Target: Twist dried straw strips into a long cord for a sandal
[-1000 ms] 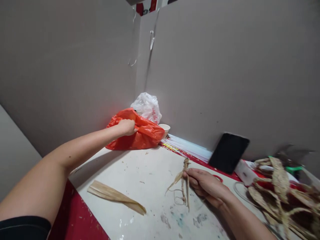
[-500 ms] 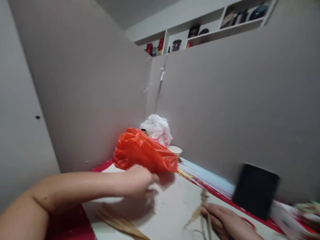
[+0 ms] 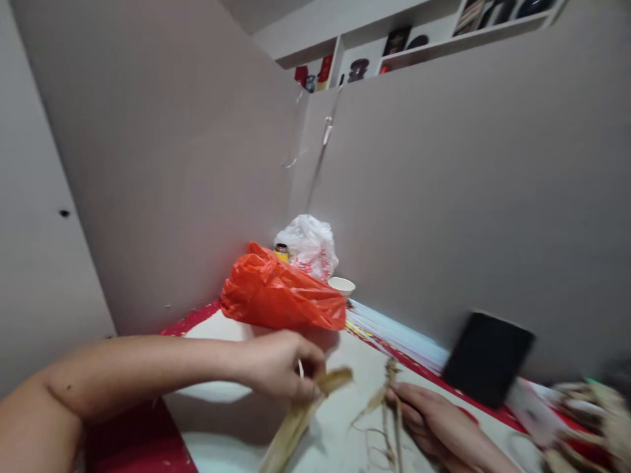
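Observation:
My left hand (image 3: pixel 283 368) is pinched closed on a long, pale brown strip that looks like dried corn husk (image 3: pixel 293 430), lifted at a slant above the white board. Its curled end points right, toward my other hand. My right hand (image 3: pixel 434 417), closed as well, grips a small bundle of knotted dry husk (image 3: pixel 392 397) between thumb and fingers. Thin strands dangle from that bundle, and a knot tops it. The two pieces are apart. Both hands are over the white board (image 3: pixel 345 433).
An orange-red plastic bag (image 3: pixel 280 289) lies at the back, with a white plastic bag (image 3: pixel 310 243), a yellow jar (image 3: pixel 281 251) and a white bowl (image 3: pixel 342 285) behind it. White strips (image 3: pixel 399 332) run along the wall. A black panel (image 3: pixel 488 358) leans right, near a cluttered pile (image 3: pixel 586 420).
My left hand has taken hold of the husk strip and raised it toward the right; before, it was off the strip. My right hand keeps the knotted bundle. The camera view shifted slightly.

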Demonstrator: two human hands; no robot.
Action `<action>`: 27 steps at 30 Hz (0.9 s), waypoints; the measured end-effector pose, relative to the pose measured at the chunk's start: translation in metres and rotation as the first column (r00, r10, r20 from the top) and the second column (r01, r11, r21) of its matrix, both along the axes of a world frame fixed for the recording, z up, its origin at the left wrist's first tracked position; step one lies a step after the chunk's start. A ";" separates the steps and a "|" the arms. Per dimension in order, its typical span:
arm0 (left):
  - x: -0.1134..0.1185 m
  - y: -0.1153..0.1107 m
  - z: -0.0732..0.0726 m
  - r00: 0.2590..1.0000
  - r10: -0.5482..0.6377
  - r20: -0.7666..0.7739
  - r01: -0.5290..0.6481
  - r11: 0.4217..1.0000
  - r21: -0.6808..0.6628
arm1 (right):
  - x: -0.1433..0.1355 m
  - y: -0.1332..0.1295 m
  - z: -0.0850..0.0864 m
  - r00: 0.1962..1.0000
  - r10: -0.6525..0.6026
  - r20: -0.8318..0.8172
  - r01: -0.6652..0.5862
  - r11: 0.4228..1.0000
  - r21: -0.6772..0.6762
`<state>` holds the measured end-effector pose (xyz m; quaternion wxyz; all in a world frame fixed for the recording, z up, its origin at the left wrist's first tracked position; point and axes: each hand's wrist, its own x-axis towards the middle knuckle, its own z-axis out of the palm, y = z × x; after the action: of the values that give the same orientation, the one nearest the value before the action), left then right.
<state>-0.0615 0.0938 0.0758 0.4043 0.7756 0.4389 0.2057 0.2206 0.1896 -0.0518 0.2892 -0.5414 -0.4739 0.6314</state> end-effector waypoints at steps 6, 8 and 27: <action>0.003 0.049 -0.022 0.888 0.357 0.289 -0.246 0.901 -0.357 | -0.008 -0.007 0.022 0.994 -0.022 -0.107 0.016 0.999 -0.048; -0.005 0.053 -0.031 0.907 0.420 0.040 -0.401 0.888 -0.226 | -0.008 -0.008 0.025 0.993 -0.023 -0.114 0.018 0.999 -0.047; 0.069 0.097 -0.055 0.976 0.029 -0.214 -0.003 0.993 0.122 | -0.009 -0.007 0.030 0.989 -0.036 -0.146 0.031 0.999 -0.034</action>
<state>0.0072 0.1911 0.0204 0.3051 0.8128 0.4730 0.1500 0.2113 0.1823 -0.0222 0.3251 -0.5058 -0.4320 0.6722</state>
